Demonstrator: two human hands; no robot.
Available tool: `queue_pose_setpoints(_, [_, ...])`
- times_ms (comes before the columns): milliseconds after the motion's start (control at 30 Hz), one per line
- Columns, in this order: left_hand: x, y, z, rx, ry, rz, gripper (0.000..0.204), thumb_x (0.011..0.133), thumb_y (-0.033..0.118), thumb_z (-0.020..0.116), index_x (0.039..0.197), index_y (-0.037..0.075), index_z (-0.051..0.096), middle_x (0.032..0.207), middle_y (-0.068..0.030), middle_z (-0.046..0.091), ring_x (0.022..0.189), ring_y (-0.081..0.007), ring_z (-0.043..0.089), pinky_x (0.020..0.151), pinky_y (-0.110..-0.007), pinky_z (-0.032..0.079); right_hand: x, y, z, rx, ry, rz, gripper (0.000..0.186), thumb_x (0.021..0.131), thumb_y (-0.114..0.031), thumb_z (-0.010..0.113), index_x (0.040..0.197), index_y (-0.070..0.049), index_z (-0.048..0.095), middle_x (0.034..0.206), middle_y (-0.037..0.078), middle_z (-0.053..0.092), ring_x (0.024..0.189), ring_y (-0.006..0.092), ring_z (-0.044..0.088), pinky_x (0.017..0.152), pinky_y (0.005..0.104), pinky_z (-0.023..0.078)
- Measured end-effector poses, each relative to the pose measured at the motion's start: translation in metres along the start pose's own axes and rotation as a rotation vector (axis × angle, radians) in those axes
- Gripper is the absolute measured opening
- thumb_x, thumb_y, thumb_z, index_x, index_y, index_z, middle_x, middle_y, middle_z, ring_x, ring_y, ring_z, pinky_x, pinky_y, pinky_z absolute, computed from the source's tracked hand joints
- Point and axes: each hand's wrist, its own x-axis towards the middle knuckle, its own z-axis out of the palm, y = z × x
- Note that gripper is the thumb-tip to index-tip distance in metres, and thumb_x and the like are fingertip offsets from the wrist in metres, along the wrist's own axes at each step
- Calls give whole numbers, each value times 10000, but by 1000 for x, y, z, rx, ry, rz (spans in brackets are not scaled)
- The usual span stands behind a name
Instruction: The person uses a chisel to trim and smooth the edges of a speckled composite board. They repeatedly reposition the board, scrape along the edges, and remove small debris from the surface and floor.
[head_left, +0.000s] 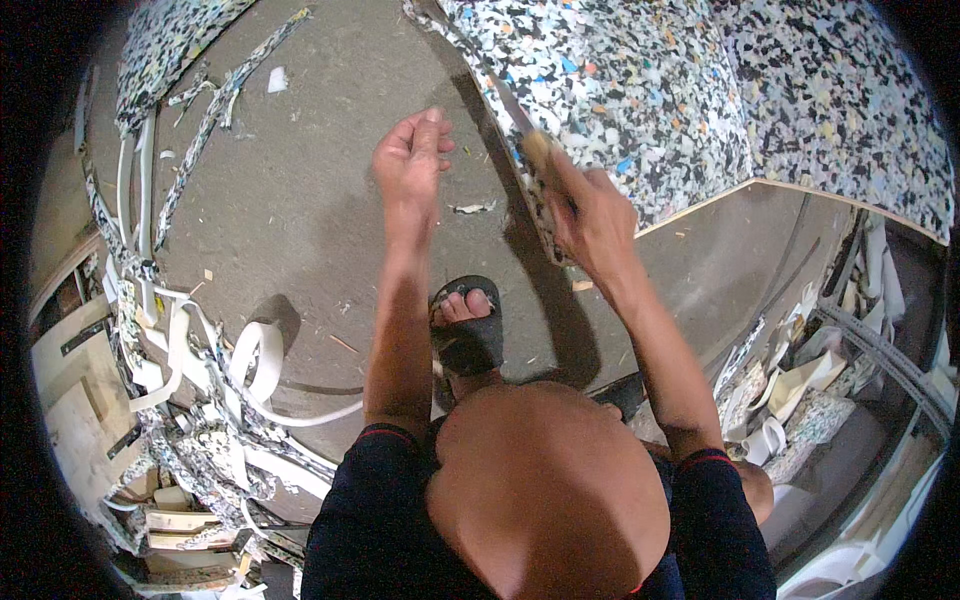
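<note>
Clearly, the grip of the right hand (597,215) is closed around the wooden handle of a long metal-bladed knife (534,144), presumably stiff and best held by that handle. The left hand (412,152) is loosely curled above the grey-brown floor (320,200); whether it pinches anything, I cannot tell. By the blade, ahead and to the right, lies a broad white-and-black, colour-flecked foam sheet (640,110): probably light, soft and tearable, better held flat-handed, clear of the blade.

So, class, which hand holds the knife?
The right hand, gripping the knife by its tan handle; the left hand, curled over the floor, shows no tool.
</note>
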Motion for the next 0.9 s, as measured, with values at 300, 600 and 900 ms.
queue_pose_setpoints(300, [-5,-3,8,70,-15,-81,285,1006,325,678,1105,63,731,999,-47,739,828,-130,649,691,-279,497,-9,3,-5,-19,-22,-3,505,908,-223,715,1397,-187,598,837,156,599,685,373,644,584,478,514])
queue_pose_setpoints(600, [-8,-9,8,95,-40,-65,321,994,299,689,1134,10,710,983,-58,735,796,-117,640,684,-278,504,-66,15,-35,21,-177,101,546,909,-128,694,1441,-181,583,868,153,602,725,362,634,637,469,502])
queue_pose_setpoints(900, [-19,-9,11,138,-80,-35,285,993,284,700,1104,21,718,959,-47,736,804,-100,626,662,-260,493,-44,20,-8,15,-8,-37,487,902,-140,706,1381,-153,621,872,181,622,739,399,645,638,476,505])
